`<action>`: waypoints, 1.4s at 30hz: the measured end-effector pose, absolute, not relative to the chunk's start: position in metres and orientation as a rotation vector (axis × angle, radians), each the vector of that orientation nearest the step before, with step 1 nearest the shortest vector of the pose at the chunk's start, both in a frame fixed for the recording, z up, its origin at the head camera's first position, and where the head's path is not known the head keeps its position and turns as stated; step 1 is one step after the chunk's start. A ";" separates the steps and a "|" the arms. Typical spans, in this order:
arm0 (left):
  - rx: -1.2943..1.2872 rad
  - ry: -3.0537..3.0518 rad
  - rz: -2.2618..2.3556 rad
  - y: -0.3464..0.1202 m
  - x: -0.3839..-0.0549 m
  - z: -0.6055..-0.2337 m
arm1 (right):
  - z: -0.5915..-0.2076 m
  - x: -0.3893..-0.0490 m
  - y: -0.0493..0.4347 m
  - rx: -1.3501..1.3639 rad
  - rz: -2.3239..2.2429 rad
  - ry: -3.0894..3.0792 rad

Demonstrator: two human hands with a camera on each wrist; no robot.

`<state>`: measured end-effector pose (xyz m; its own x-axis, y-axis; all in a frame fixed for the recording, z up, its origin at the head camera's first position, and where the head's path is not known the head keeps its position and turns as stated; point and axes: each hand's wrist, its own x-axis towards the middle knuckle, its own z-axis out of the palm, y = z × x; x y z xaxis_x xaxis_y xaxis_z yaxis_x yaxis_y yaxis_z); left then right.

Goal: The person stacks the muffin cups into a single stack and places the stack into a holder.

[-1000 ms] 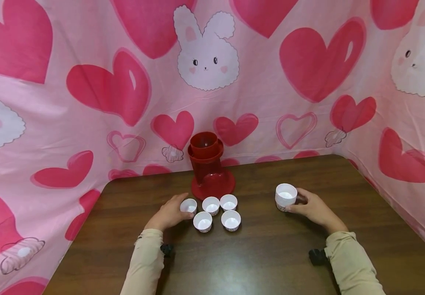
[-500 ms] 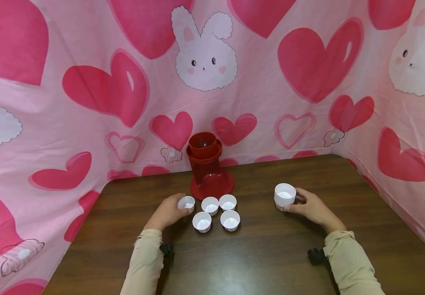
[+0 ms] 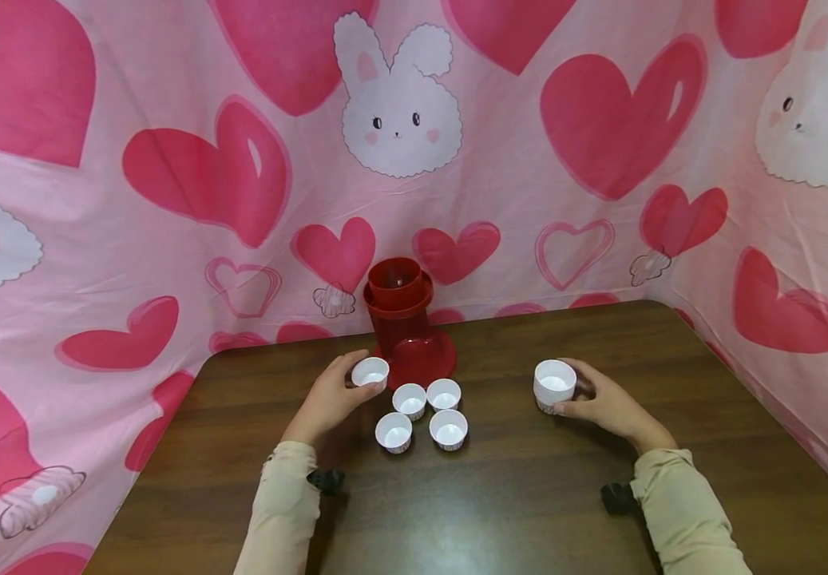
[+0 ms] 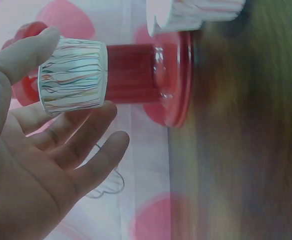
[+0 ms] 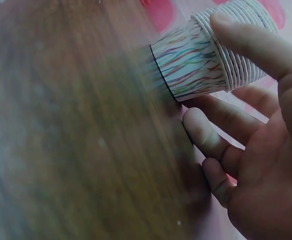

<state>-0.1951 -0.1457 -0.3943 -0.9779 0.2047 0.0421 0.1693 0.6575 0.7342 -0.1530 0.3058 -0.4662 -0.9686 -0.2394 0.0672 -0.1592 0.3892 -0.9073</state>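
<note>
Between thumb and fingers my left hand pinches one small white paper baking cup, its side printed with wavy coloured lines. The cup is raised off the table, in front of the red stand. My right hand grips a stack of nested paper cups on the right; the lowest cup's base is at the tabletop. Several single cups stand mouth up between the hands, among them a front left cup, a front right cup and a back right cup.
A red stand with a round base and an open tube on top stands at the back of the brown wooden table. Behind it hangs a pink cloth with hearts and rabbits.
My left hand has taken hold of the leftmost cup and raised it up from the table, towards the red stand. The right hand and its stack stay in place.
</note>
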 end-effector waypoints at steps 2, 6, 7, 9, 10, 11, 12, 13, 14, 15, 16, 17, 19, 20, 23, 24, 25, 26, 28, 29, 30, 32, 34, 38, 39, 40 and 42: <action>0.329 2.815 1.272 -0.142 -0.195 -0.393 | -0.467 -0.153 0.306 -0.398 -1.677 2.540; 0.346 2.791 1.328 -0.135 -0.195 -0.392 | -0.467 -0.152 0.305 -0.383 -1.621 2.607; 0.344 2.780 1.343 -0.132 -0.195 -0.391 | -0.467 -0.152 0.305 -0.365 -1.597 2.631; 0.338 2.758 1.368 -0.128 -0.195 -0.390 | -0.466 -0.151 0.304 -0.338 -1.559 2.667; 0.330 2.740 1.386 -0.125 -0.195 -0.390 | -0.465 -0.151 0.303 -0.327 -1.548 2.677; 0.328 2.732 1.391 -0.123 -0.195 -0.390 | -0.465 -0.150 0.303 -0.315 -1.543 2.683; 0.323 2.725 1.394 -0.120 -0.195 -0.389 | -0.465 -0.150 0.302 -0.309 -1.537 2.688; 0.331 2.722 1.397 -0.117 -0.195 -0.389 | -0.464 -0.149 0.302 -0.310 -1.531 2.692; 0.346 2.720 1.398 -0.114 -0.195 -0.388 | -0.463 -0.149 0.302 -0.313 -1.531 2.690; 0.358 2.721 1.395 -0.111 -0.195 -0.388 | -0.463 -0.149 0.302 -0.315 -1.532 2.689; 0.376 2.723 1.392 -0.108 -0.196 -0.388 | -0.462 -0.149 0.301 -0.313 -1.534 2.688; 0.400 2.731 1.384 -0.104 -0.196 -0.387 | -0.462 -0.148 0.301 -0.312 -1.535 2.687; 0.436 2.722 1.391 -0.096 -0.196 -0.386 | -0.461 -0.148 0.301 -0.319 -1.536 2.687; 0.447 2.716 1.392 -0.092 -0.196 -0.386 | -0.461 -0.149 0.301 -0.313 -1.535 2.688; 0.517 2.694 1.378 -0.077 -0.196 -0.385 | -0.462 -0.149 0.301 -0.312 -1.532 2.693; 0.542 2.691 1.365 -0.072 -0.197 -0.386 | -0.463 -0.149 0.301 -0.315 -1.534 2.690; 0.572 2.693 1.345 -0.067 -0.198 -0.386 | -0.463 -0.149 0.301 -0.314 -1.544 2.684; 0.598 2.695 1.328 -0.063 -0.198 -0.387 | -0.463 -0.149 0.301 -0.322 -1.551 2.678; 0.641 2.690 1.309 -0.053 -0.199 -0.387 | -0.463 -0.149 0.300 -0.338 -1.564 2.664; 0.648 2.684 1.305 -0.048 -0.200 -0.387 | -0.463 -0.149 0.300 -0.337 -1.570 2.657; 0.656 2.681 1.301 -0.043 -0.200 -0.387 | -0.464 -0.149 0.300 -0.337 -1.579 2.649; 0.658 2.661 1.316 -0.033 -0.200 -0.386 | -0.463 -0.149 0.300 -0.334 -1.582 2.643; 0.660 2.640 1.329 -0.023 -0.201 -0.385 | -0.463 -0.149 0.300 -0.330 -1.571 2.644; 0.688 2.608 1.352 -0.001 -0.200 -0.383 | -0.463 -0.150 0.301 -0.311 -1.560 2.644; 0.695 2.598 1.355 0.004 -0.200 -0.383 | -0.463 -0.150 0.301 -0.309 -1.562 2.646; 0.709 2.591 1.356 0.010 -0.200 -0.382 | -0.462 -0.150 0.301 -0.309 -1.567 2.646; 0.726 2.584 1.346 0.020 -0.200 -0.383 | -0.462 -0.150 0.301 -0.321 -1.584 2.641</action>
